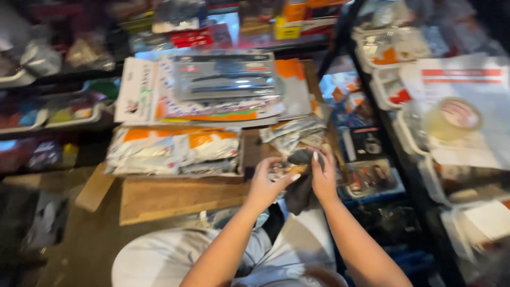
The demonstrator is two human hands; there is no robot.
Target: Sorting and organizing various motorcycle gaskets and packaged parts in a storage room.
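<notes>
Pale-trousered knees [175,255] sit lowest in view, both forearms reaching forward over them. Just beyond, the left hand [268,183] and right hand [323,178] meet over a dark cloth-like item [300,188] that hangs between them. Left fingers [284,169] are curled round a small packet [287,170] with an orange patch; right fingers [319,159] pinch the dark item's top edge. Past the hands, a wooden surface [170,199] carries clear bagged packets [175,151], with flat carded packages [223,85] stacked farther back. Shelf trays [393,48] stand at right.
</notes>
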